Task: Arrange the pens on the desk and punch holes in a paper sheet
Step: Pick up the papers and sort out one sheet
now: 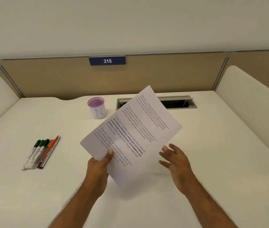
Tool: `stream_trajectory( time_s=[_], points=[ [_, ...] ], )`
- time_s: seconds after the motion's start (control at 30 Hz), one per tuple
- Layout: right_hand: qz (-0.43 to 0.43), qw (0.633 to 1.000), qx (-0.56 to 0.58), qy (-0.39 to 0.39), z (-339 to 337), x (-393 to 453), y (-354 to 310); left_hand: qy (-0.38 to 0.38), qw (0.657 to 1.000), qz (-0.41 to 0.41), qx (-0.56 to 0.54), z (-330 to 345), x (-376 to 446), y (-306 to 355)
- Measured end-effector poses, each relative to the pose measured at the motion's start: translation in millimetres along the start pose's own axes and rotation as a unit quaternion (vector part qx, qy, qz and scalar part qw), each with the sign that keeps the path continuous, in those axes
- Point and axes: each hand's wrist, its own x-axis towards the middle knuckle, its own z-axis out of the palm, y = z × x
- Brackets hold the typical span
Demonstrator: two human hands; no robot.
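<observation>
Nearest, the left hand (100, 168) pinched the paper sheet (130, 134) by its lower-left edge, mid-frame above the desk (212, 162); the right hand (174, 162) hovered spread, empty. Light and floppy, it probably wanted two-edge support.

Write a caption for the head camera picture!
Left hand lifts a printed sheet; pens lie lined up.

Bright, even light; edges perhaps warped.
</observation>
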Motion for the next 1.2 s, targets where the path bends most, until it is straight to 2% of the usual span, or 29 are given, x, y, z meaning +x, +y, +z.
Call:
stream_trajectory(
  time_s=[0.17,0.2,0.27,0.37,0.6,0.73,0.8,0.93,1.07,1.2],
  points=[
    [0.009,0.986,0.074,-0.148,34,-7,-2,0.001,0.998,-0.026,-0.055,11,-8,-9],
    [0.005,0.984,0.090,-0.156,39,-8,-3,-0.003,0.997,-0.030,-0.075,14,-10,-12],
    [0.001,0.986,0.110,-0.122,47,-7,-3,-0.002,0.992,-0.040,-0.121,19,-14,-16],
    [-0.011,0.994,0.078,-0.071,51,-6,-3,0.002,0.988,-0.055,-0.145,20,-18,-23],
    [-0.027,0.999,-0.005,-0.042,35,-1,-12,-0.003,0.992,-0.088,-0.095,-3,-13,-16],
    [-0.010,0.993,-0.105,-0.056,16,-1,-18,-0.081,0.991,-0.103,0.003,-25,0,5],
    [-0.002,0.987,-0.147,-0.067,9,-1,-20,-0.088,0.988,-0.125,0.020,-32,8,13],
    [0.017,0.979,-0.176,-0.097,3,-3,-25,-0.159,0.969,-0.119,0.146,-26,18,20],
    [0.029,0.975,-0.183,-0.120,1,-3,-31,-0.140,0.969,-0.113,0.171,-3,23,18],
    [0.033,0.979,-0.170,-0.106,-5,0,-31,-0.073,0.975,-0.111,0.176,19,23,9]
  ],
)
